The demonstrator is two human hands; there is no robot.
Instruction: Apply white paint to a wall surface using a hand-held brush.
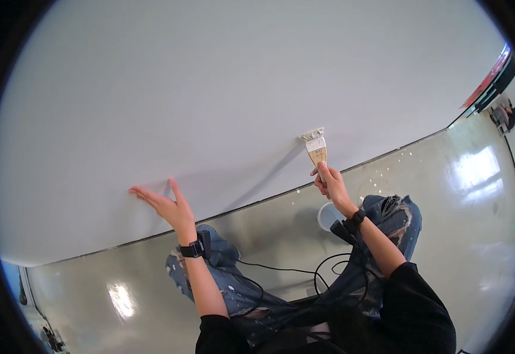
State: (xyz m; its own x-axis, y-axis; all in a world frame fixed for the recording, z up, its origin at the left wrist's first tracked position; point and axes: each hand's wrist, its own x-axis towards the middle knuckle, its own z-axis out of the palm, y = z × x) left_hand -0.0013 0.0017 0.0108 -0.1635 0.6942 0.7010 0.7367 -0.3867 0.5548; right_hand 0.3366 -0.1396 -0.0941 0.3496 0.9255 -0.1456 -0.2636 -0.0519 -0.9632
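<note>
My right hand (330, 184) is closed around the wooden handle of a paintbrush (316, 151). White paint coats the brush's wide bristles, which are at the pale wall (228, 88); whether they press on it I cannot tell. To the left, my left hand (164, 206) is spread, fingers stretched and thumb apart, against or very close to the wall's lower part, with nothing in it. Below my right hand, a white bucket (329, 216) stands on the floor between my knees, partly hidden by my wrist and a black device there; its contents are hard to make out.
The glossy greenish floor (458, 194) carries white paint spots (375, 175) near the wall's dark bottom edge. Black cables (287, 269) loop between my legs, which are in ripped jeans. At the far right, another person (514, 112) sits in the distance.
</note>
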